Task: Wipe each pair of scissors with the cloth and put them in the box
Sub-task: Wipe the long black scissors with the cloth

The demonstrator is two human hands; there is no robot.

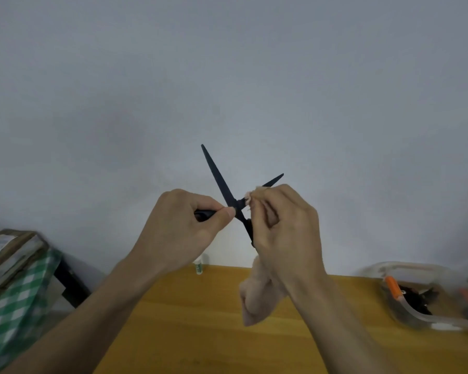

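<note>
Wiping is under way on one pair, judged from how things lie. Black scissors [229, 194] are held up in the air above the bench [200, 319], blades spread wide into an X against the pale wall, one blade pointing up and left, the other up and right. The left hand [179, 230] has its grip clenched round one handle loop, thumb and forefinger pinching the shank just beside the pivot. The right hand [284, 228] has its grip closed on the cloth [257, 300], a pale pinkish rag; its fingers bunch a fold of it against the right-pointing blade near the pivot, and the rest of the rag hangs down below the wrist toward the bench. The second handle seems to run down behind the right hand, but it is mostly hidden. At the right edge of the bench, well apart from the hands, stands the box [405, 306], a clear plastic tub with a handle; dark shapes and orange parts lie inside it, which may be scissors already wiped and stowed, though blur keeps me from counting them or being sure. No other loose pair shows on the bench, so this could be a late or last one, but much of the bench lies out of view. Left to do for this pair: finish both blades, shut them, and lay them in the box.
</note>
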